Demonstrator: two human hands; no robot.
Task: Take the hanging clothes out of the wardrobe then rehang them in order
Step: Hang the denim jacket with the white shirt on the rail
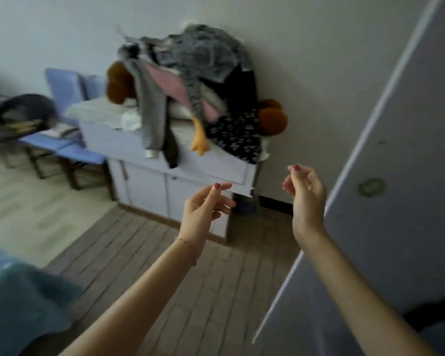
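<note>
A heap of clothes [198, 65] lies on top of a low white cabinet [149, 186] against the wall: grey knits, a pink piece, a striped sleeve hanging over the edge and a dark flowered garment [238, 134]. The picture is blurred. My left hand [203, 209] is raised in front of the cabinet, fingers loosely curled and apart, holding nothing. My right hand [306, 194] is up at the same height, fingers half curled, also holding nothing. At the right stands the grey wardrobe door [385, 201], close beside my right arm.
Brown plush toys [272, 116] and an orange plush foot [199, 142] sit among the clothes. Blue chairs [70, 147] and a dark basket [21, 114] stand at the left. A blue bed corner [18, 304] is at the lower left. Wooden floor [180, 265] lies below my hands.
</note>
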